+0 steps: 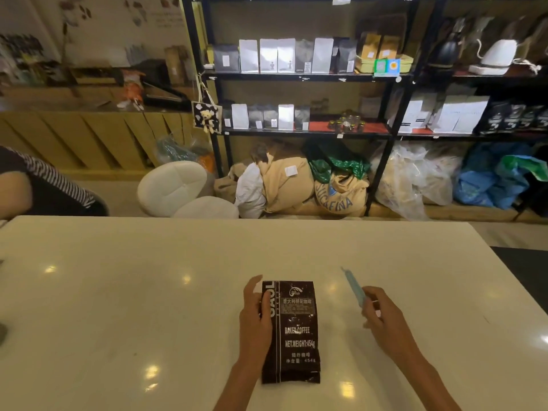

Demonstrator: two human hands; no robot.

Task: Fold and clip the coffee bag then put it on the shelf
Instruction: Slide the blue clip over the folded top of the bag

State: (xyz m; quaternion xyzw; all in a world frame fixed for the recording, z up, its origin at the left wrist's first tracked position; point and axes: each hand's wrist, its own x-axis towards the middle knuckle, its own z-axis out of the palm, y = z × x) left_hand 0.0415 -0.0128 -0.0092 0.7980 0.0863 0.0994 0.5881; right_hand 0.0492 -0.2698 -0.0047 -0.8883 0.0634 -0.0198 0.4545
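Note:
A dark brown coffee bag (296,336) with white print lies flat on the white table (118,292), its top edge pointing away from me. My left hand (255,318) rests on the bag's left side, fingers curled over its upper left edge. My right hand (382,312) is to the right of the bag and holds a long light blue clip (354,287) by its near end, the clip slanting up and away. The black shelf (302,77) stands beyond the table, lined with white and dark bags.
Burlap sacks (299,185) and plastic bags (415,179) fill the floor under the shelf. White cushioned stools (178,188) stand past the table's far edge. A person's arm in a striped sleeve (44,185) is at the left. Kettles (498,54) sit on the upper right shelf.

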